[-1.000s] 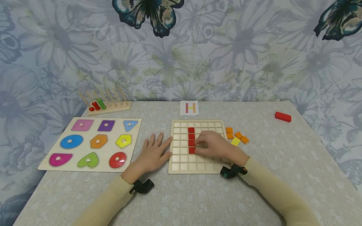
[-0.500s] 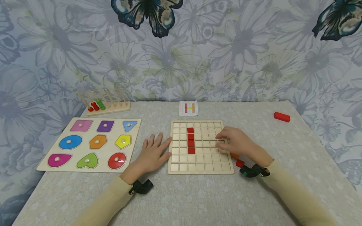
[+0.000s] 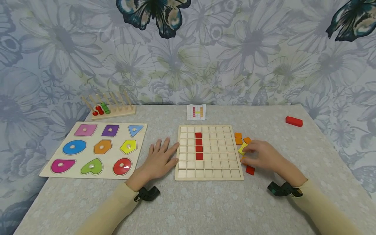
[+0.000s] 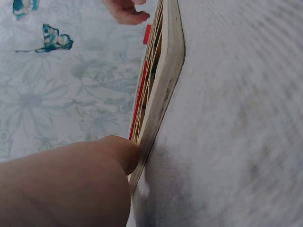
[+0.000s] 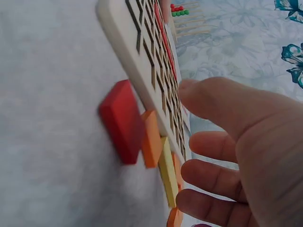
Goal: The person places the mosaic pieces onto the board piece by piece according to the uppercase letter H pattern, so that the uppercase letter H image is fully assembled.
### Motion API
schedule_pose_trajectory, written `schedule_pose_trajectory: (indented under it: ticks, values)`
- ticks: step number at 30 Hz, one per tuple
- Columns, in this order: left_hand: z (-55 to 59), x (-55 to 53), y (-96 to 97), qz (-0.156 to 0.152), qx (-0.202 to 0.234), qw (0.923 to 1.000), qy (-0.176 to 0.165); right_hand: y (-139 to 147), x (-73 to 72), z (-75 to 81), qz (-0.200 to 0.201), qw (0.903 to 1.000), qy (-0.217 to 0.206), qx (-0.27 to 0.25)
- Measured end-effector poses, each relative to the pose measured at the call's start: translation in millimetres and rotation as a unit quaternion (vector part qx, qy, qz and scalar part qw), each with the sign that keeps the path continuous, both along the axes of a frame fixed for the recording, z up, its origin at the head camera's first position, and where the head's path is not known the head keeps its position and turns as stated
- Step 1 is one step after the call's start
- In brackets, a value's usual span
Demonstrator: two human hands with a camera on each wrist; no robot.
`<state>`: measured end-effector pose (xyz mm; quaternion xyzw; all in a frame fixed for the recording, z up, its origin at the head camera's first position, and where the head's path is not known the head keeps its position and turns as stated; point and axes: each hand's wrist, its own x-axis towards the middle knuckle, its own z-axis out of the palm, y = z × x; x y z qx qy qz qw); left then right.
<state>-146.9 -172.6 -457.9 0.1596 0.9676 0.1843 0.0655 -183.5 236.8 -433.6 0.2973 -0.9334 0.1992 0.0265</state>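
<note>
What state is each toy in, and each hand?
Grid board: partly filled, holding four red tiles.
Loose tiles: scattered beside the board.
Shape puzzle: all nine pieces seated.
Peg rack: some pegs beaded, others bare.
Red block: lying flat.
Left hand: fingers spread, touching the board.
Right hand: fingers parted by the tiles.

An indoor play or learning corner, in a home or a classroom, the pictures cannot say which; ahead of the left grip (image 3: 160,160) and the right grip (image 3: 262,156) stands a flower-patterned wall covering (image 3: 235,81) with dark butterflies (image 3: 154,16); beneath both grips spreads a worktop (image 3: 182,205) with a pale, patterned surface; toys mark the place: left of the left grip, a knobbed shape puzzle (image 3: 107,161), with a bead stand (image 3: 120,113) behind it; between the grips, a grid board (image 3: 217,148); by the right grip, coloured tiles (image 3: 242,149); ahead of both, a small pattern card (image 3: 196,112).
</note>
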Motion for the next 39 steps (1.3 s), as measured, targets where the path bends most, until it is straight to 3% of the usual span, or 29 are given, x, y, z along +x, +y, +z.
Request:
schedule_pose_trajectory:
  ticks: [5, 13, 31, 39]
  values:
    - [-0.3, -0.6, -0.8, -0.002, 0.0, 1.0, 0.002, 14, 12.4, -6.7, -0.001, 1.0, 0.006, -0.003]
    - [0.6, -1.4, -1.0, -0.004, -0.002, 1.0, -0.001, 27, 27.5, -13.0, -0.028, 0.9994, -0.018, -0.005]
    - [-1.7, -0.9, -0.3, 0.001, -0.004, 1.0, 0.001, 26, 29.6, -15.5, -0.014, 0.9979, -0.059, -0.025]
    - [-0.8, -0.3, 0.3, 0.001, -0.001, 1.0, 0.0, 25, 30.0, -18.4, -0.013, 0.9982, -0.047, -0.035]
